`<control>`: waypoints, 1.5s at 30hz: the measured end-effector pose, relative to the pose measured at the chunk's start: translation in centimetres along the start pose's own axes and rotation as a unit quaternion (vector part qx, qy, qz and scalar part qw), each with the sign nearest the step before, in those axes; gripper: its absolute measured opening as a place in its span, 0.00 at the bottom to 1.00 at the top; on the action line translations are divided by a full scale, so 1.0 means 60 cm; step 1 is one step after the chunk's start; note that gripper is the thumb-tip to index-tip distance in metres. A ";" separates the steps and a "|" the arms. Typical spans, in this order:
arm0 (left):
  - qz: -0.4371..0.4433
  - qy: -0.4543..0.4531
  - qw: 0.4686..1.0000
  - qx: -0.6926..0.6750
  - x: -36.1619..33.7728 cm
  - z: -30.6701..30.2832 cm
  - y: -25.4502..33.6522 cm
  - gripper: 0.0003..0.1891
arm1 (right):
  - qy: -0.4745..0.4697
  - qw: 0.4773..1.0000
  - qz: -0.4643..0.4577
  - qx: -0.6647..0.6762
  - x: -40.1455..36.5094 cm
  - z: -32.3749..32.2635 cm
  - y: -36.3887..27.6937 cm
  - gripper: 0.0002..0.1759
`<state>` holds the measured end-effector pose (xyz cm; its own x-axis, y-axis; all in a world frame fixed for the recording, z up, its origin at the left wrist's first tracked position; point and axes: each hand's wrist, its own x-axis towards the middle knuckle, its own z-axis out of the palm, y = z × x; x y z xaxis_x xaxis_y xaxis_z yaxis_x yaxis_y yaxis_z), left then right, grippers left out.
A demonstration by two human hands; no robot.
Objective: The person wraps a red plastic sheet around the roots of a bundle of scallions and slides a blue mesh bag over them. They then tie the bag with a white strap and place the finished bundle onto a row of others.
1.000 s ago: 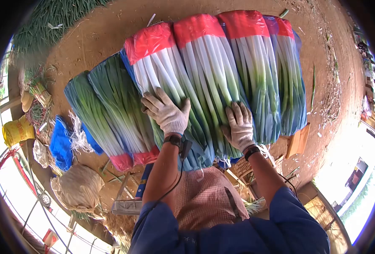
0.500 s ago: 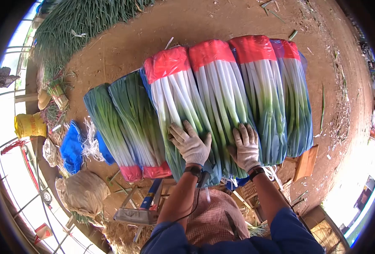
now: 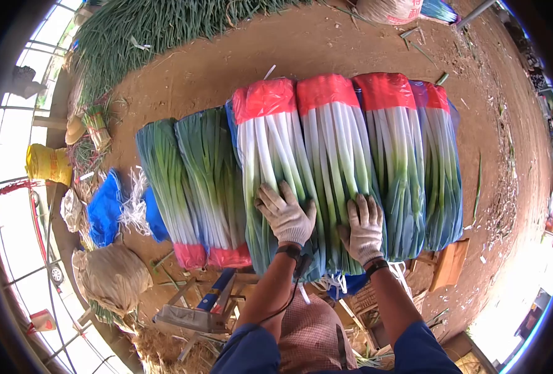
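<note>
Several bags of long green onions lie side by side, each in clear plastic with a red band at one end. My left hand [image 3: 287, 215], in a pale work glove, rests flat with fingers spread on a bag of green onions [image 3: 270, 146]. Also gloved, my right hand [image 3: 362, 229] lies on the neighbouring bag [image 3: 336, 140], fingers stretched forward and thumb out to the side. Two more bags [image 3: 407, 149] sit to the right. On the left, two bags [image 3: 192, 168] point the other way, their red ends toward me.
A large heap of loose green onions [image 3: 164, 31] covers the floor at the back left. Blue plastic [image 3: 105, 209], white ties [image 3: 136, 202], a yellow bucket-like container [image 3: 47, 163] and a tan sack [image 3: 111, 277] are at the left. A wooden board [image 3: 449, 265] sticks out at the right.
The view has shifted, so the bags appear slightly lower and a sack shows at the top. Both hands stay flat on the same two bags.
</note>
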<state>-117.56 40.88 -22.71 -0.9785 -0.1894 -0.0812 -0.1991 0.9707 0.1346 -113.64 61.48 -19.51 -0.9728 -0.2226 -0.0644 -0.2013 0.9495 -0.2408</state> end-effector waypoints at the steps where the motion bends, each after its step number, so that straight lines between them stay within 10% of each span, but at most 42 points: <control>1: 0.002 -0.003 1.000 -0.002 -0.007 -0.002 -0.003 0.54 | 0.007 1.000 0.001 -0.005 -0.004 -0.007 -0.003 0.46; 25: 0.082 0.012 0.996 -0.031 -0.161 -0.030 -0.004 0.53 | 0.021 0.997 0.048 0.049 -0.078 -0.057 -0.040 0.43; 35: 0.284 -0.051 0.939 -0.188 -0.427 -0.077 -0.113 0.39 | -0.048 0.987 0.118 0.097 -0.616 -0.144 -0.070 0.43; 38: 0.197 -0.296 0.900 -0.252 -0.491 -0.147 -0.168 0.29 | -0.120 0.972 0.171 0.110 -0.816 -0.134 -0.040 0.40; 42: 0.292 -0.187 0.912 -0.218 -0.611 -0.040 -0.317 0.13 | -0.228 0.928 0.273 0.110 -1.035 -0.078 0.028 0.34; 45: 0.145 -0.289 0.934 -0.152 -0.727 -0.129 -0.364 0.20 | -0.264 0.944 0.180 0.085 -1.181 -0.010 0.098 0.32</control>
<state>-70.93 26.80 -14.47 -0.8189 0.2714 -0.5057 -0.0223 0.8654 0.5006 -45.97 82.97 -15.78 -0.7735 -0.0149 -0.6337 0.1960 0.9451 -0.2614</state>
